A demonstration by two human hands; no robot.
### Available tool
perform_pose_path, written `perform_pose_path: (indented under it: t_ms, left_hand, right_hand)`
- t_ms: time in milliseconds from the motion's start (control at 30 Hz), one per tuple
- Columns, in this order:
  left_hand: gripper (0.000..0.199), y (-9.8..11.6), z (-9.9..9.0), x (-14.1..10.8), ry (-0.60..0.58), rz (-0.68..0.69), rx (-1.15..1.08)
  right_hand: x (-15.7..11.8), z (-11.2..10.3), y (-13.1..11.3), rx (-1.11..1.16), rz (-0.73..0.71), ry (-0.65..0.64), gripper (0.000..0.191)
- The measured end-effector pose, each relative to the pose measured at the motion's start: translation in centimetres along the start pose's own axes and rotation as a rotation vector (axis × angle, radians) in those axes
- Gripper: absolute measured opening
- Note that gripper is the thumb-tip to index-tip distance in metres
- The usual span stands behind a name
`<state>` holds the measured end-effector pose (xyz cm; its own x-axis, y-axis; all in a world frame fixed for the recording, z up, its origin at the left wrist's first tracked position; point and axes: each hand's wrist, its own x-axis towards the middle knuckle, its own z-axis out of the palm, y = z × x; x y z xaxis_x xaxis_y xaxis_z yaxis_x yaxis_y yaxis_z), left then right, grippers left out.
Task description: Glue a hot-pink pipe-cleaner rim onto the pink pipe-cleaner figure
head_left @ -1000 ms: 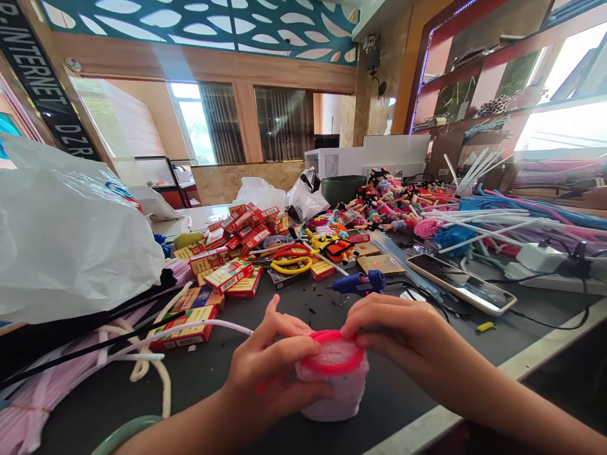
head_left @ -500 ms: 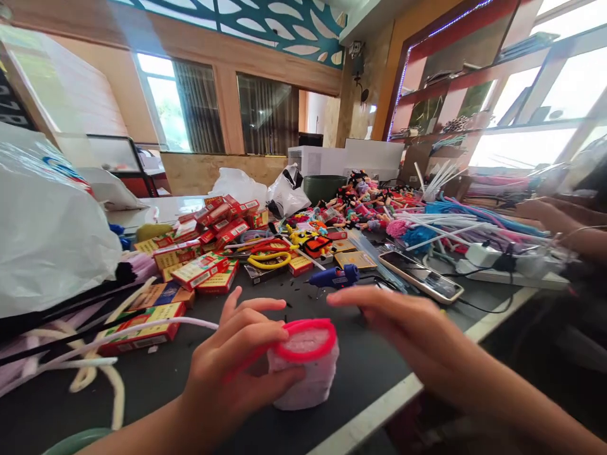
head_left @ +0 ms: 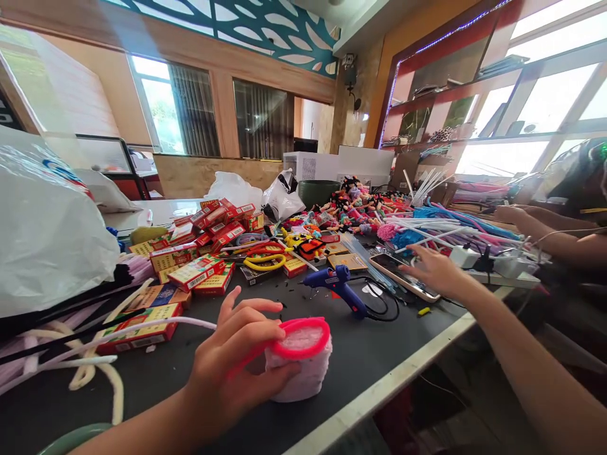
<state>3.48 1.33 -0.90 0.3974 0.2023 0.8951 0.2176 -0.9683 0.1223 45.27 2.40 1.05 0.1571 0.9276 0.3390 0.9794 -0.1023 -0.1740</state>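
Note:
My left hand (head_left: 244, 351) pinches a small pale-pink fuzzy cylinder (head_left: 308, 378) at its left side, thumb low and fingers by the rim. A bright pink-red pipe-cleaner ring (head_left: 326, 335) runs round its top edge. The cylinder rests on the dark table or just over it; I cannot tell which. My right hand (head_left: 439, 273) is stretched out to the right, fingers apart and holding nothing. It hovers over a phone (head_left: 386, 264), and whether it touches it is unclear. Between the hands lies a blue glue gun (head_left: 334, 281), its nozzle pointing left.
Red and yellow small boxes (head_left: 202, 270) are heaped at left, beside a white plastic bag (head_left: 47, 234). Small dolls (head_left: 351, 208) pile up at the back. Pipe cleaners (head_left: 455, 221) and a power strip (head_left: 515, 278) lie at right. Another person's hand (head_left: 515, 218) is at far right.
My right hand has moved right and away from the pink-rimmed cylinder, reaching over the phone and uncovering the glue gun. My left hand keeps its hold; the view has shifted slightly.

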Motion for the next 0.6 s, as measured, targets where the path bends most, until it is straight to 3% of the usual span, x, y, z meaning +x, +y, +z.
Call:
perform_pose_path:
  t_ms: [200, 500, 600]
  left_hand:
    - [0.019, 0.3, 0.2, -0.4, 0.008, -0.055, -0.003]
    - [0.016, 0.1, 0.4, -0.7, 0.037, -0.076, 0.015]
    - [0.018, -0.3, -0.1, -0.7, 0.013, -0.010, 0.036]
  right_hand:
    - [1.1, 3.3, 2.0, -0.065, 0.113, -0.103, 0.030]
    - [1.6, 4.3, 2.2, -0.153, 0.171, -0.143, 0.037]
    - [1.7, 4.7, 2.6, -0.167, 0.231, -0.147, 0.038]
